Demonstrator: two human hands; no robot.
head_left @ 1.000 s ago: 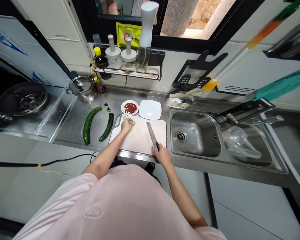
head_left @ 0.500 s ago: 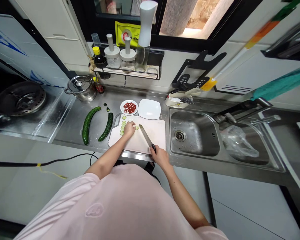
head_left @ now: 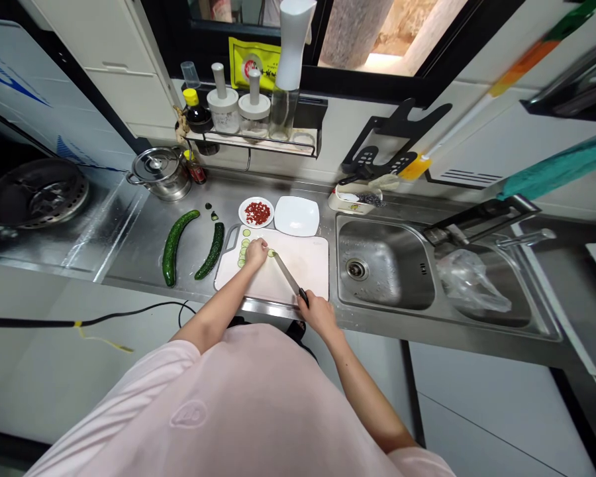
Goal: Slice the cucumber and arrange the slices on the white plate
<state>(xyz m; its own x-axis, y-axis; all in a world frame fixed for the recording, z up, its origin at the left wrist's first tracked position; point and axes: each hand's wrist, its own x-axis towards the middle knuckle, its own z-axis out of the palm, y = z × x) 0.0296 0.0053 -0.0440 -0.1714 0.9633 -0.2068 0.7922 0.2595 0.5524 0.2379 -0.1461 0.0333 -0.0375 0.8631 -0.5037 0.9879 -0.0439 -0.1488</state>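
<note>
My right hand [head_left: 316,311] is wrapped round the black handle of a kitchen knife [head_left: 287,273]. The blade slants up and left over a white cutting board [head_left: 305,255], its tip at a pale green cucumber slice [head_left: 271,253]. Just left of that slice, my left hand [head_left: 256,253] is closed with its fingers curled; what they hold, if anything, is hidden. Several cucumber slices [head_left: 243,250] lie in a row beside and partly under this hand. Left of the board are a cut cucumber [head_left: 210,253] and a longer whole cucumber [head_left: 176,248], with small end pieces [head_left: 214,216] above.
Behind the board stand a plate [head_left: 243,213] of chopped red pieces and a white dish [head_left: 297,216]. A steel sink [head_left: 387,265] is on the right. A lidded pot [head_left: 161,175] and a wok [head_left: 34,192] are on the left. A spice rack [head_left: 251,140] hangs above.
The knife tip has moved slightly left and down, onto the cucumber slice beside my left fingers. My left hand stays almost in place.
</note>
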